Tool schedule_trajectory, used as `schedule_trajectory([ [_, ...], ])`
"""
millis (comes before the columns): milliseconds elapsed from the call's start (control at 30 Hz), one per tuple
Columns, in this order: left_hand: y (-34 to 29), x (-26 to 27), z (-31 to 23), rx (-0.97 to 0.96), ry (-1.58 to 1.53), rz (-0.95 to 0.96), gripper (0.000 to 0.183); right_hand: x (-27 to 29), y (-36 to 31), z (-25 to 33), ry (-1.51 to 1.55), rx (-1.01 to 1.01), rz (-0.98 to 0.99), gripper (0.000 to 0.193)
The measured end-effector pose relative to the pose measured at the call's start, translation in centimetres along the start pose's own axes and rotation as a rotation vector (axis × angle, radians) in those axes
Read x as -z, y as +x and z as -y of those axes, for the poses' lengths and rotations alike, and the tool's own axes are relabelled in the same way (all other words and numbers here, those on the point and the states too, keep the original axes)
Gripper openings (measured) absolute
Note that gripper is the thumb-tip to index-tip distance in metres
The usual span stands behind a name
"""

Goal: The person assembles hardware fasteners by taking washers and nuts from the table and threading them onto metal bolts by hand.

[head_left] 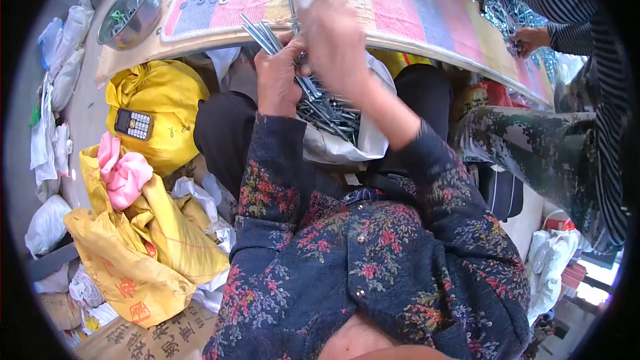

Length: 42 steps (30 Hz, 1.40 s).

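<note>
Red characters are printed on one yellow bag (143,270), dark ones on brown packaging (167,337). A bundle of long metal rods (261,35) is clasped in the curled left hand (278,79) above one white sack (373,137) filled with further metal pieces (330,120), too many to be counted. The right hand (335,40) is blurred beside it; whether anything is pinched there cannot be told. One keypad phone (134,125), one metal bowl (148,8) and a co-worker's two hands (532,41) are seen.

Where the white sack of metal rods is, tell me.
In the head view, the white sack of metal rods is near the centre, between the left knee and right knee, below the table's near edge.
</note>
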<state>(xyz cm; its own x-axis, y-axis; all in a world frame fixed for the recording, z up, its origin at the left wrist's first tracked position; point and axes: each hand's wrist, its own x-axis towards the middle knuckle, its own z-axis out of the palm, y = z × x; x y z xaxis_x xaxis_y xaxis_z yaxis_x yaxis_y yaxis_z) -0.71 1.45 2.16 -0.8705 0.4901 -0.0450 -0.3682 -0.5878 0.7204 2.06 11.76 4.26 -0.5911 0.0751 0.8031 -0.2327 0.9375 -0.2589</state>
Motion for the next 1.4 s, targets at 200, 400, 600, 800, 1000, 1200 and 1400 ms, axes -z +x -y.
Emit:
schedule_trajectory([
  [200, -0.7, -1.5, -2.2, 0.041, 0.333, -0.101, 0.009, 4.3, -1.6, 7.9, 0.276, 0.108, 0.196, 0.023],
  [400, -1.5, -0.7, -1.2, 0.03, 0.322, 0.057, 0.008, 3.4, -1.5, 0.9, 0.586, -0.571, 0.22, 0.029],
  [600, -2.5, 1.0, -3.9, 0.061, 0.666, 0.154, 0.016, 6.3, -2.3, 2.0, 0.567, -0.729, 0.34, 0.031],
  [800, -1.7, 1.8, -3.3, 0.188, 0.53, 0.346, 0.019, 7.8, -2.4, 0.5, 0.278, -0.416, 0.302, 0.028],
  [1000, -2.1, -0.3, -0.6, 0.355, 0.347, 0.426, 0.016, 6.2, -1.8, 0.1, 1.047, -0.948, 0.456, 0.022],
  [1200, -1.5, -0.8, 1.7, 0.425, -0.018, 0.509, 0.03, 7.1, -0.8, -3.7, 0.798, -0.951, 0.218, 0.026],
  [1400, -0.3, -1.3, 2.8, 0.551, -0.005, 0.398, 0.024, 7.5, 1.7, -8.8, 0.524, -0.942, 0.218, 0.036],
])
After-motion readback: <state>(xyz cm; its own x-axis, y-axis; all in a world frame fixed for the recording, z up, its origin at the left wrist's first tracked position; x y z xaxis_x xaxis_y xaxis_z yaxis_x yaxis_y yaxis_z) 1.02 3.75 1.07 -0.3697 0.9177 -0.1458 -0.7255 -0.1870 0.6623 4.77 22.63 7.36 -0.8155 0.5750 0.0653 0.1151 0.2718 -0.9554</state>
